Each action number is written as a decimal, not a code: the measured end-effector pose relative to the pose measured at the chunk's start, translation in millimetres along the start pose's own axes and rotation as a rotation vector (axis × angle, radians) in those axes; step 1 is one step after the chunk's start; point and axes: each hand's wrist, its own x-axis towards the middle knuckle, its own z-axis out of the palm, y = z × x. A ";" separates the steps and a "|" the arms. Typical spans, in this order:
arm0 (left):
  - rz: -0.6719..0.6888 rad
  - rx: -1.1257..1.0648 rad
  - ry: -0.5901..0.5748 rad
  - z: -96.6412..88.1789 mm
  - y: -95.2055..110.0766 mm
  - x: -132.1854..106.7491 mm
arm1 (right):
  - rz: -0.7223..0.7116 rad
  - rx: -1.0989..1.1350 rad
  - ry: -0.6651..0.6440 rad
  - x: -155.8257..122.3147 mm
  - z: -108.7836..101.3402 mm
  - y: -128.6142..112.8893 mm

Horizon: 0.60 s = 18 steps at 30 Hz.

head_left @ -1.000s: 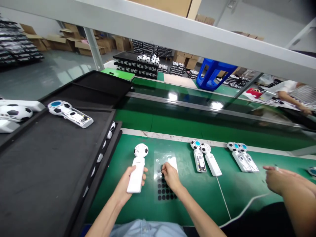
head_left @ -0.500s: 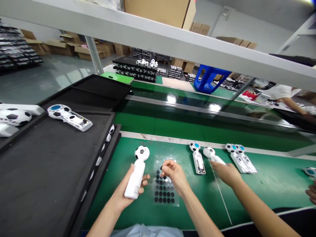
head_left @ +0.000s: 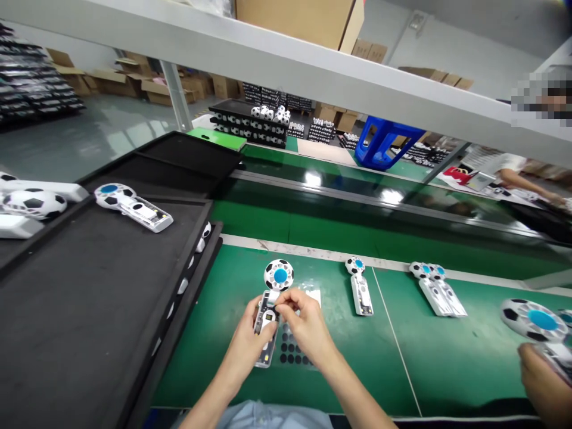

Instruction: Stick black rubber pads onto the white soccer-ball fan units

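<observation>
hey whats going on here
A person's left hand holds a soccer-ball handheld fan with its circuit board exposed, while the right hand has its fingers on the open handle. A sheet of black round stickers lies just beyond the hands on the green work mat. More fans lie along the mat, and a co-worker's hand holds another fan at the right.

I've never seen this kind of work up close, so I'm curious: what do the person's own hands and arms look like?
The left hand and right hand are bare, with no gloves, and no watch or bracelet shows at the wrists. The forearms are bare too. At the bottom of the view, a pale blue garment shows; its cut is hard to tell.
</observation>
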 end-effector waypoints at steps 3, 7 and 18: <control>0.095 0.064 -0.059 0.3 -6.5 3.9 | -0.102 -0.208 -0.015 -6.8 0.3 -10.4; 0.143 0.067 -0.060 -0.5 -4.6 5.2 | -0.140 -0.291 -0.033 -11.5 1.5 -14.2; 0.161 0.108 -0.024 2.9 5.2 -0.7 | -0.135 -0.309 -0.064 -15.8 1.7 -16.7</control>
